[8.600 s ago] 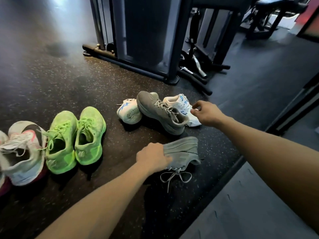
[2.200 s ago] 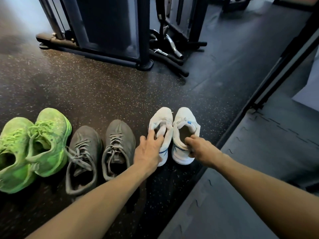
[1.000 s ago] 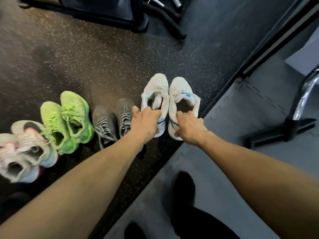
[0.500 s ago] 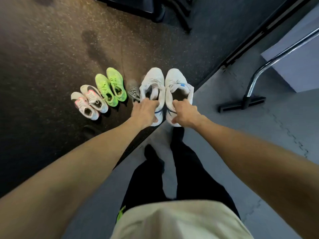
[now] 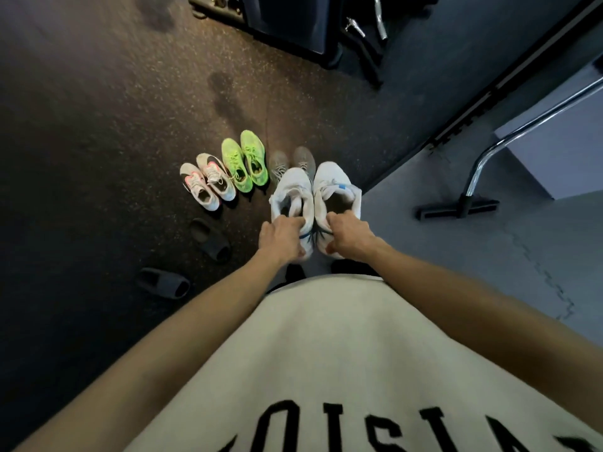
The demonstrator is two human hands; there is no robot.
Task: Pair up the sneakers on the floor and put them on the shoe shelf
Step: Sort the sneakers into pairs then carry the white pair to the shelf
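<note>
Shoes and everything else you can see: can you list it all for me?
White sneakers: two, white with blue trim, held up side by side, one in each hand.
Grey sneakers: two, grey, on the dark floor, partly hidden behind the white pair.
Green sneakers: two, neon green, on the floor left of the grey pair.
Pink sneakers: two, white and pink, on the floor left of the green pair.
Slides: two, black, on the floor nearer the person.
Gym machine: one, black, at the top.
Chrome bar: one, silver, at the right.
Shirt: one, cream with black letters.
Left hand: grips one white sneaker.
Right hand: grips the other.
</note>
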